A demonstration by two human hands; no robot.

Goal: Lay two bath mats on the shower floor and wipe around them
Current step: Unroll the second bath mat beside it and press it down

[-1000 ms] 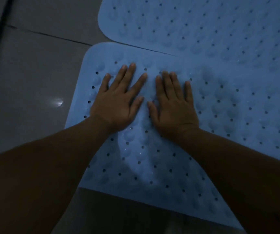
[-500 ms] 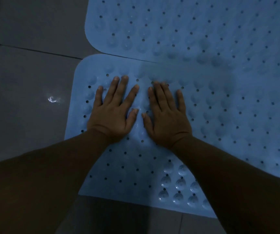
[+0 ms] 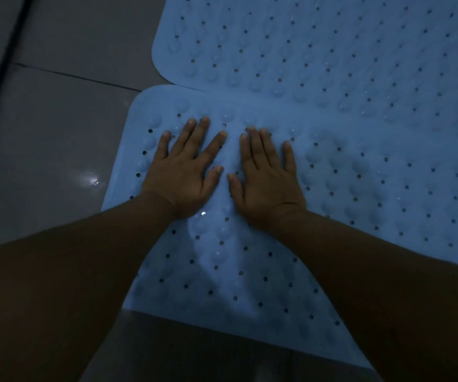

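Head view: both palms press the near bath mat (image 3: 249, 271) flat on the shower floor (image 3: 43, 133).
Left hand (image 3: 183, 175) and right hand (image 3: 266, 183) lie spread wide, holding nothing. Its far edge meets the far mat (image 3: 332, 51). Laying looks nearly done; wiping needs a cloth, none visible. Bare tile lies open leftward.

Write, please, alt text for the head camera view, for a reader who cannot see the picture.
Two bare hands, the left hand and the right hand, press flat, fingers spread, side by side on the near blue bath mat. A second blue mat lies just beyond it on the dim grey tile floor. No cloth is visible.
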